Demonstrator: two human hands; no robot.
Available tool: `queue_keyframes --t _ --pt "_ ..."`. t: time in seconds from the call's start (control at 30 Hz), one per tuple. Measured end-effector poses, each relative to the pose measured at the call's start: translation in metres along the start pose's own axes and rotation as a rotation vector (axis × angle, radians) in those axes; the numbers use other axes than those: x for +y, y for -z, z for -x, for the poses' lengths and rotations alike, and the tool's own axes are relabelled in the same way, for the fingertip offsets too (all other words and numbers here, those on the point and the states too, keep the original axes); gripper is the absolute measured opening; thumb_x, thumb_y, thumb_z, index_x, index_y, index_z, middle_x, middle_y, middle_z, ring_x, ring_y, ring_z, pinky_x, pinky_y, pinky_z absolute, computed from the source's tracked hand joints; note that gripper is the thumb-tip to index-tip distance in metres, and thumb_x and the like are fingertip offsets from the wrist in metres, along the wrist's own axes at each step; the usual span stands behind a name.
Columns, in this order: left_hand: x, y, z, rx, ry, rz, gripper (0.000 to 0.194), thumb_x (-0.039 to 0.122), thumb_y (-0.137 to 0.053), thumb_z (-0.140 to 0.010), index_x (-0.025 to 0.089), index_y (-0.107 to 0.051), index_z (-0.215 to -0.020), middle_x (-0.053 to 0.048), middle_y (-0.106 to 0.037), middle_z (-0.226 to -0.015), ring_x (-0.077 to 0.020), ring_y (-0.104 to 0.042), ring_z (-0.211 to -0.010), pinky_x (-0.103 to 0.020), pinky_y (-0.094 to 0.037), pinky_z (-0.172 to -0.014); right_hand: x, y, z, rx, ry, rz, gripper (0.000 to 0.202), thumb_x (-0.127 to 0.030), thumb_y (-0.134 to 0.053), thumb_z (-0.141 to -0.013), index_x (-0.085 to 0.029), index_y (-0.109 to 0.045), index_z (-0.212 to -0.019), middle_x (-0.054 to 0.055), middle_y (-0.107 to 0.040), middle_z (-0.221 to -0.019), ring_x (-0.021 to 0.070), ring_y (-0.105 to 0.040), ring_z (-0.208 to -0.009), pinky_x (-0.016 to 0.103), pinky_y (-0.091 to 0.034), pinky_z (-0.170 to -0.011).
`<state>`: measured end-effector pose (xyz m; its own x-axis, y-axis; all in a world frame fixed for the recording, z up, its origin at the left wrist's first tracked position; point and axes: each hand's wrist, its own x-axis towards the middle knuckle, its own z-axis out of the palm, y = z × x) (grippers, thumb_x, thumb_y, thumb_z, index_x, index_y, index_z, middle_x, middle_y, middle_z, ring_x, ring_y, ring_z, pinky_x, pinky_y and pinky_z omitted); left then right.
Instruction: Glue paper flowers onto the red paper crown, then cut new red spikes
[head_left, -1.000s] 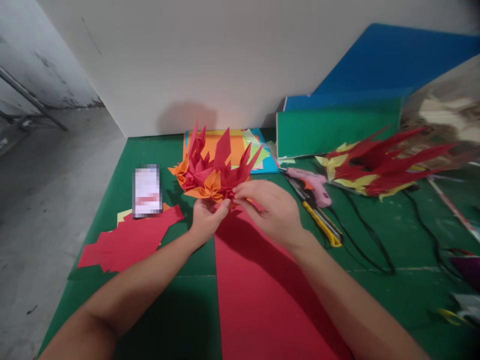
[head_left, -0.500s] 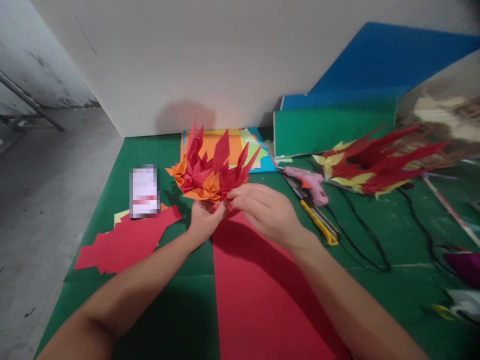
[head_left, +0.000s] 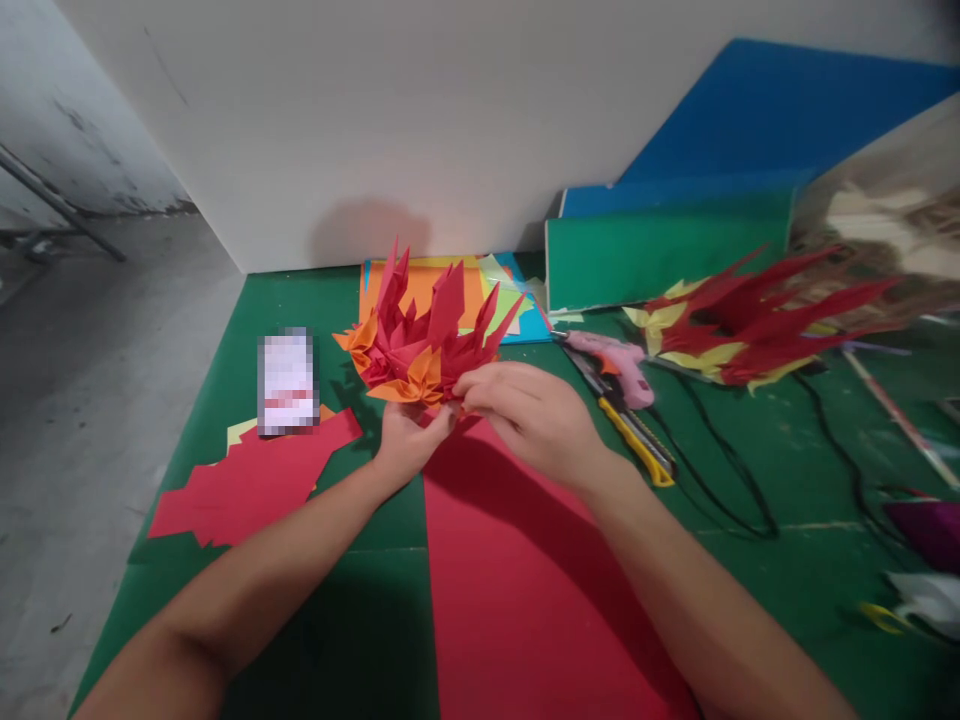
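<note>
Both hands hold a crown-shaped ring of folded paper (head_left: pixel 409 340), red with tall pointed petals and orange paper flowers along its front and left side. My left hand (head_left: pixel 405 440) grips it from below, thumb pressed at the lower front edge. My right hand (head_left: pixel 536 415) is closed at the front right edge, its fingertips pinched on the red paper beside an orange flower. The fingertips partly hide that spot. Beneath the hands a long red paper sheet (head_left: pixel 540 600) lies on the green table (head_left: pixel 330 630).
Right of the hands lie a pink glue gun (head_left: pixel 619 365) with a black cord and a yellow box cutter (head_left: pixel 637 440). A second red and yellow paper crown (head_left: pixel 750 320) stands farther right. At left are a phone (head_left: pixel 289 380) and red paper pieces (head_left: pixel 247 490). Coloured sheets (head_left: pixel 536 325) lie behind.
The paper crown has tilted very slightly in my hands. Both hands keep their hold in nearly the same place, and the view has shifted a little.
</note>
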<state>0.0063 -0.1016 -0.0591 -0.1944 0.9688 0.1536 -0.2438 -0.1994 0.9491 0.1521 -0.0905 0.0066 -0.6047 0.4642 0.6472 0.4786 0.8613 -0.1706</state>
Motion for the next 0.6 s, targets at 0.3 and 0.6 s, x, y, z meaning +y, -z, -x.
queue_keyframes --t 0.3,0.6 --pt "-0.0022 -0.0009 0.0007 -0.009 0.019 -0.010 0.016 0.021 -0.077 -0.057 0.017 -0.065 -0.066 -0.005 -0.075 -0.073 -0.0190 -0.071 -0.072 -0.030 -0.058 -0.075 0.0011 0.0020 0.0016 -0.031 0.112 0.050 0.028 -0.013 -0.042 -0.094 -0.019 -0.067 -0.083 0.006 -0.075 -0.092 0.0151 -0.069 -0.088 0.029 -0.057 -0.080" --pt "-0.0050 0.0015 0.0018 0.000 0.028 0.002 0.022 0.032 -0.080 -0.059 0.018 -0.070 -0.072 -0.005 -0.075 -0.077 -0.0204 -0.070 -0.076 -0.034 -0.058 -0.079 -0.0004 0.0030 -0.0008 -0.053 -0.025 -0.013 0.028 -0.010 -0.041 -0.092 -0.019 -0.064 -0.079 0.005 -0.074 -0.090 0.0154 -0.068 -0.086 0.029 -0.055 -0.078"
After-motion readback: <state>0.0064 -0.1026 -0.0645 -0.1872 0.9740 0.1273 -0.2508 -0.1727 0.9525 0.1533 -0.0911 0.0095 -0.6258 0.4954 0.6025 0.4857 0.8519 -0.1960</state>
